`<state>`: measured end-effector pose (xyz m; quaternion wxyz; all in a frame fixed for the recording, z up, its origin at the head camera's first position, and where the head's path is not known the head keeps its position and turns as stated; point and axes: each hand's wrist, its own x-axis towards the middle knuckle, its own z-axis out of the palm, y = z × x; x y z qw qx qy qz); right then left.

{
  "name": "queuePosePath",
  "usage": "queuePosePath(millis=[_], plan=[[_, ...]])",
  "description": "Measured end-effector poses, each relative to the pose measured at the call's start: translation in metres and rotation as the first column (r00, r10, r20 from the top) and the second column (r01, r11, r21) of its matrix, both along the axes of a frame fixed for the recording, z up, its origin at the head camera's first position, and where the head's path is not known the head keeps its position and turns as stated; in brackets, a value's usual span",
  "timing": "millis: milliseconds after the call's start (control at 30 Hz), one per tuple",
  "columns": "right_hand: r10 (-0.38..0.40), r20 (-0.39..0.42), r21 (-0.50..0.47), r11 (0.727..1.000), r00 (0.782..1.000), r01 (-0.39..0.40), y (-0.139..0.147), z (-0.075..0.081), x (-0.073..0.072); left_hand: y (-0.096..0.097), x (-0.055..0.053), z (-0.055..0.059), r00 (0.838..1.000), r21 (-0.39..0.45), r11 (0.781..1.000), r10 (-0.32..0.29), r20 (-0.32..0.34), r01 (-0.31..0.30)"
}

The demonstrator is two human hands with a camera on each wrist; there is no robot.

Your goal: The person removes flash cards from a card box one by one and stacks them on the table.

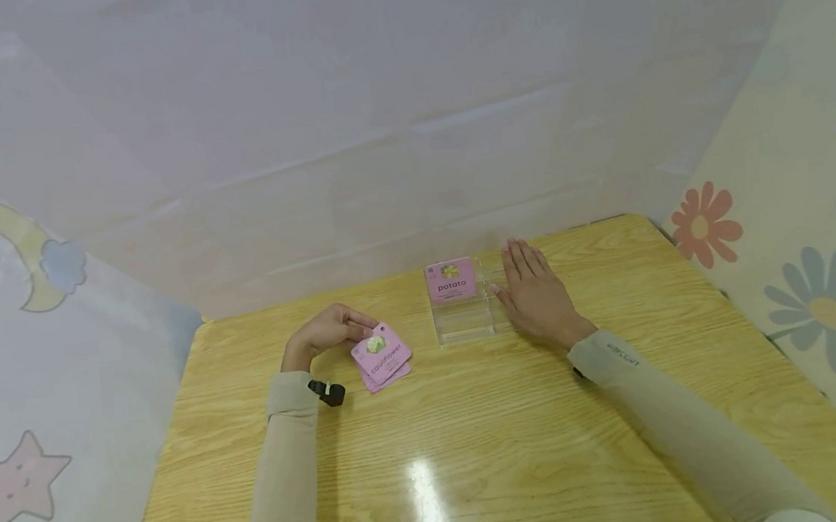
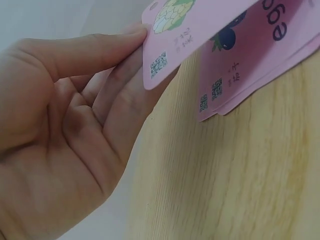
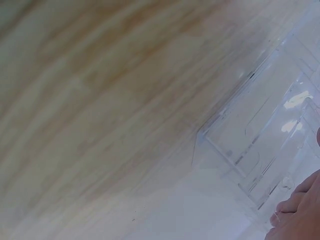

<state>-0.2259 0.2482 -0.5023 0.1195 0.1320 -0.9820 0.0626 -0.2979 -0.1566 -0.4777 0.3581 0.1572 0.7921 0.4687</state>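
Observation:
My left hand [image 1: 330, 329] pinches a pink cauliflower card [image 1: 382, 351] by its edge, thumb over the top. In the left wrist view the cauliflower card [image 2: 170, 35] is lifted at an angle above other pink cards [image 2: 250, 65], the upper of which has an eggplant picture. To the right stands a clear plastic card holder [image 1: 462, 327] with compartments. A pink potato card [image 1: 453, 281] sits in its back left part. My right hand [image 1: 537, 297] lies with fingers straight over the holder's right side. The right wrist view shows the clear holder [image 3: 270, 125] and a few fingertips at the lower right.
The wooden table [image 1: 430, 438] carries all of this. A pale curtain [image 1: 380, 134] hangs along its back edge, with printed side panels left and right. Black wrist straps show at both sleeves.

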Motion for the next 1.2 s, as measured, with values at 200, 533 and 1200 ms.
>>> queuePosePath(millis=[200,533,1200], plan=[[0.001,-0.007,-0.007,1.000,1.000,-0.001,0.0001,-0.0016,-0.0008,-0.0001,0.0020,-0.0017,1.000,-0.021,1.000,-0.020,0.006,0.020],[0.004,-0.021,-0.026,1.000,1.000,-0.005,-0.0004,-0.0030,-0.0012,0.0001,0.0012,-0.0026,0.999,-0.021,0.999,-0.044,-0.002,0.044],[-0.003,-0.024,-0.031,1.000,1.000,0.003,0.0001,-0.0041,-0.0016,0.0072,0.0001,-0.0030,0.993,-0.060,0.992,-0.114,0.000,0.114]])
